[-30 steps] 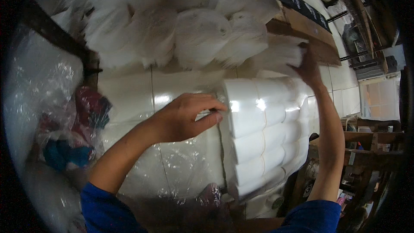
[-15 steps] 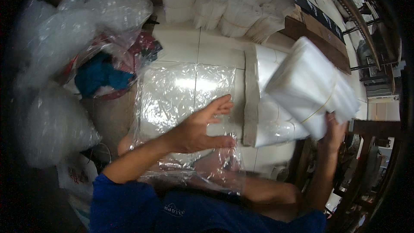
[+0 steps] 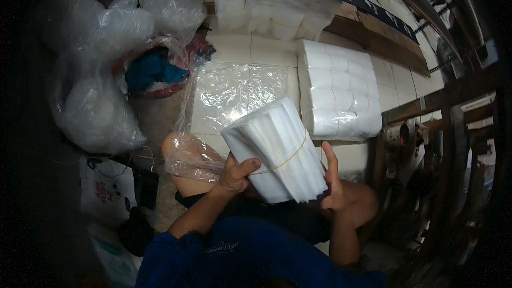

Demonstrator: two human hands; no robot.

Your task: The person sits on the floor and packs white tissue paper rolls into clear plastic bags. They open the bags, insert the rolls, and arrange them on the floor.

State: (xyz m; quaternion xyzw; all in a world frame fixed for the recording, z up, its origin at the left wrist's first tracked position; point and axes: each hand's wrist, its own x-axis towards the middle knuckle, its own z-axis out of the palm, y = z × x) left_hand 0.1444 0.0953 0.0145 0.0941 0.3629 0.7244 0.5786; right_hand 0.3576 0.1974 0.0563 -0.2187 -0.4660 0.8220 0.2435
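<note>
A thick bundle of white translucent plastic sleeves [image 3: 272, 149], bound by a yellow rubber band [image 3: 290, 158], is tilted in front of my body. My left hand [image 3: 237, 175] grips its left side, thumb lying on top near the band. At the bundle's lower right corner is my right hand [image 3: 333, 184], with its index finger stretched out and its fingers apart; whether it touches the corner is hard to tell. A clear plastic sheet or large bag [image 3: 224, 93] is spread over the floor tiles and reaches across my left leg. To its right lies a wrapped block of similar banded bundles [image 3: 341, 88], in rows.
Several loose banded bundles [image 3: 261, 8] stand at the back beside a long brown carton [image 3: 381, 42]. Big clear bags [image 3: 98, 109] and a teal cloth [image 3: 154, 72] fill the left. A wooden frame [image 3: 453, 93] stands at right; a white bag [image 3: 109, 186] lies lower left.
The bundle has come from the far right to in front of me. My left hand, open before, now grips it; my right hand, which held it, has loosened at its corner.
</note>
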